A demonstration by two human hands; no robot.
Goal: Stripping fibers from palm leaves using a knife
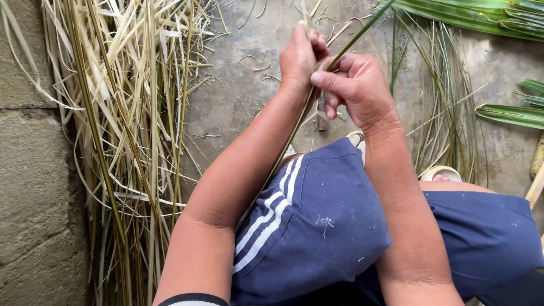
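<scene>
Both hands grip one long green leaf rib [294,133] above the knees — left hand [300,56] pinching it, right hand [354,88] holding a small knife [322,116] against it; a slip could nick fingers, or snap the rib.

A bare patch of concrete floor [238,96] was left open to the left of the left hand [300,56], strewn only with thin shavings. Farther left, passage was blocked by a heap of dry split leaf strips [130,124] against a block wall [28,170]. To the right of the right hand [354,90], room was narrowed by green midribs [447,113] and palm fronds [481,17]. Below, the way was closed by blue-clad knees [323,221].
</scene>
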